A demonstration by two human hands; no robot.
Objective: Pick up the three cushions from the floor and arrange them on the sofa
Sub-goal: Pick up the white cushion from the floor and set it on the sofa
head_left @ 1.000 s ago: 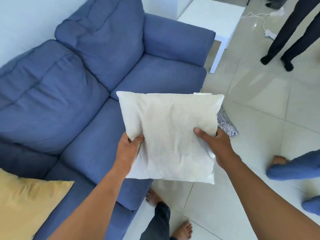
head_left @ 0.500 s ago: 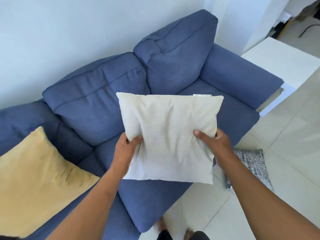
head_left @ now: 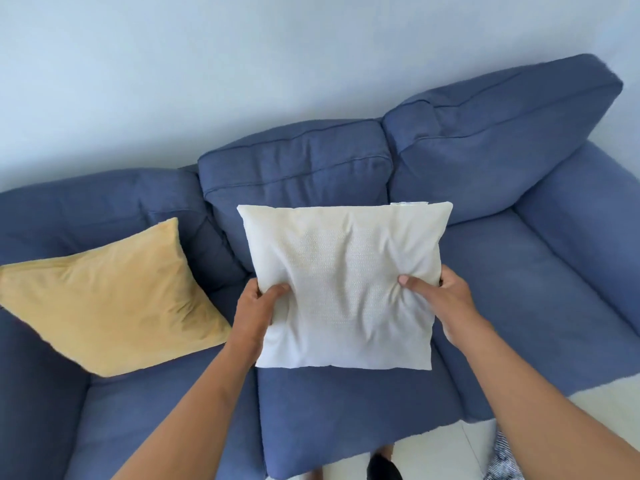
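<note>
White cushion at frame ctr, held upright over middle seat of blue sofa. Left hand and right hand clamp its lower side edges, thumbs in front, fingers wrapped behind. Yellow cushion leans at left on sofa. Grey patterned cushion on floor, lower right.

Both hands, left and right, gripped a white cushion by its lower sides above the blue sofa. A yellow cushion lay against the sofa's left corner.
</note>
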